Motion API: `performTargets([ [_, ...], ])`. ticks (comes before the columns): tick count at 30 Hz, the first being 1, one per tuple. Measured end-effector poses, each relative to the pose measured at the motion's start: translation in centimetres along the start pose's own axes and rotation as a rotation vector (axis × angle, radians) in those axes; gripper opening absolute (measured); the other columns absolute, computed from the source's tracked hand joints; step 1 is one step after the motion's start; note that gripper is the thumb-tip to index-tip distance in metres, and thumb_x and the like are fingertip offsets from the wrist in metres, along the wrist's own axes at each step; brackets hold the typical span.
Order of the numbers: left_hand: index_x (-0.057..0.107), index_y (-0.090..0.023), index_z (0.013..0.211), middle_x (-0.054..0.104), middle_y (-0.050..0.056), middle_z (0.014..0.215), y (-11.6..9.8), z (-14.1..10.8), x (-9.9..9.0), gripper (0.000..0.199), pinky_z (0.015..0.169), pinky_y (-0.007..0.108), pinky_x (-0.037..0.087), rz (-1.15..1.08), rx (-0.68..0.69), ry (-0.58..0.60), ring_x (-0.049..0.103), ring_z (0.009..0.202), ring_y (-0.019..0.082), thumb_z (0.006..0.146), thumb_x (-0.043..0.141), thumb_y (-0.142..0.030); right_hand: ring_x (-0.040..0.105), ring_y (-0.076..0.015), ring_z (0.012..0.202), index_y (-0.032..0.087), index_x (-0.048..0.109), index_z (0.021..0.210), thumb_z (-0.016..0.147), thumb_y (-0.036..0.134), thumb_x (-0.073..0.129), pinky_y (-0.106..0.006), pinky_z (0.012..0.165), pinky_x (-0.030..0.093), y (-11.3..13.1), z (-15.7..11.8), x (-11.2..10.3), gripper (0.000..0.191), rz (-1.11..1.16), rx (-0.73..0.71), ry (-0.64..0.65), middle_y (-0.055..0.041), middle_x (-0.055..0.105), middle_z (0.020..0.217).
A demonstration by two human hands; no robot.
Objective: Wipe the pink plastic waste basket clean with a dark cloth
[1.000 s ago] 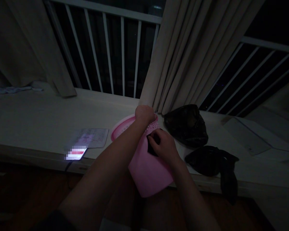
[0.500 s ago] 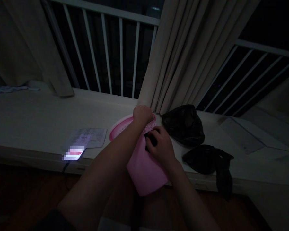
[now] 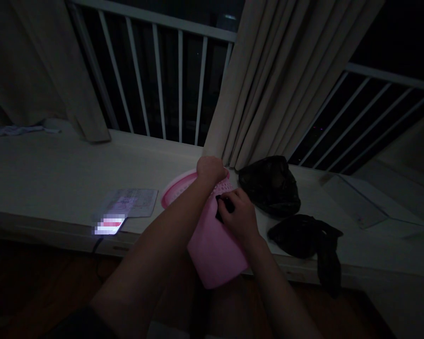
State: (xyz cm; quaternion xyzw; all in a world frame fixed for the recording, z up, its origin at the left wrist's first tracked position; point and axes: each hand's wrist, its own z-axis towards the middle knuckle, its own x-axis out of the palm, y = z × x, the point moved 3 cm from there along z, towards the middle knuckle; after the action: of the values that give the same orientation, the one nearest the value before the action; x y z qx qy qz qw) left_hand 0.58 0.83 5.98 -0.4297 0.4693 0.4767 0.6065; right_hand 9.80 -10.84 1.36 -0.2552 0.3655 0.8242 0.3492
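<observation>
Clearly, in the head view there is one pink basket, tipped over at the front edge of a pale ledge, its open end toward the upper left and its base toward the bottom of the view. Two bare hands are on it. The left hand is clamped on the rim at the far side, close to the row of holes. The right hand has its fingers bent and closed on one small dark piece against the basket's side; what that piece is, I cannot tell.

Two black bags lie right of the basket: a fuller one near the curtain, and a flatter one with an end hanging over the front edge. Farther right sits one pale box, faint in the gloom. To the left are one printed sheet, one phone with a lit screen at the sheet's near end, and one dark cable running down from the phone. One crumpled cloth lies at the far left.

The room is dim. Beige curtains hang at the left and middle, two stretches of white railing stand before dark glass, and the floor is reddish brown.
</observation>
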Motion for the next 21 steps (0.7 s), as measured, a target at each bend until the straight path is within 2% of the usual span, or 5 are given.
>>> performTargets([
  [3,0.071,-0.012,0.11,0.07,0.019,0.105,-0.02,0.01,0.04,0.048,0.082,0.036,0.045,0.004,0.008,-0.017,0.064,0.101,0.03,0.085,0.046,-0.045,0.056,-0.0205,0.081,0.02,0.067,0.083,0.083,0.023,0.056,-0.031,0.074,0.044,0.19,-0.07,0.18,0.011,0.016,-0.066,0.047,-0.0061,0.059,0.084],
  [7,0.072,-0.014,0.108,0.071,0.018,0.103,0.03,0.1,0.2,0.048,0.08,0.034,0.045,0.026,0.001,-0.037,0.064,0.099,0.028,0.085,0.046,-0.047,0.057,-0.0196,0.076,0.018,0.067,0.082,0.085,0.021,0.055,-0.03,0.07,0.044,-0.07,-0.06,0.12,0.013,-0.005,0.023,-0.008,-0.006,0.058,0.081],
  [11,0.072,-0.014,0.107,0.072,0.017,0.101,0.01,0.16,0.22,0.048,0.077,0.033,0.046,0.049,-0.004,-0.04,0.065,0.096,0.027,0.084,0.046,-0.047,0.058,-0.0189,0.078,0.02,0.067,0.083,0.085,0.022,0.056,-0.029,0.071,0.044,0.14,-0.16,0.43,0.011,-0.001,-0.056,0.055,-0.0053,0.06,0.083],
  [15,0.072,-0.013,0.106,0.072,0.017,0.101,-0.02,0.05,0.15,0.047,0.077,0.033,0.046,0.039,0.001,-0.044,0.065,0.096,0.027,0.085,0.046,-0.046,0.056,-0.0181,0.073,0.019,0.067,0.082,0.086,0.02,0.053,-0.029,0.067,0.042,-0.14,-0.23,0.31,0.014,-0.024,0.016,-0.008,-0.0052,0.059,0.081],
  [21,0.072,-0.011,0.107,0.071,0.019,0.102,-0.09,-0.01,0.14,0.047,0.08,0.035,0.046,0.034,0.005,-0.047,0.064,0.098,0.029,0.085,0.045,-0.043,0.058,-0.0177,0.075,0.019,0.069,0.082,0.085,0.021,0.057,-0.028,0.068,0.043,-0.06,-0.08,0.26,0.012,-0.006,-0.005,0.025,-0.0045,0.059,0.081],
])
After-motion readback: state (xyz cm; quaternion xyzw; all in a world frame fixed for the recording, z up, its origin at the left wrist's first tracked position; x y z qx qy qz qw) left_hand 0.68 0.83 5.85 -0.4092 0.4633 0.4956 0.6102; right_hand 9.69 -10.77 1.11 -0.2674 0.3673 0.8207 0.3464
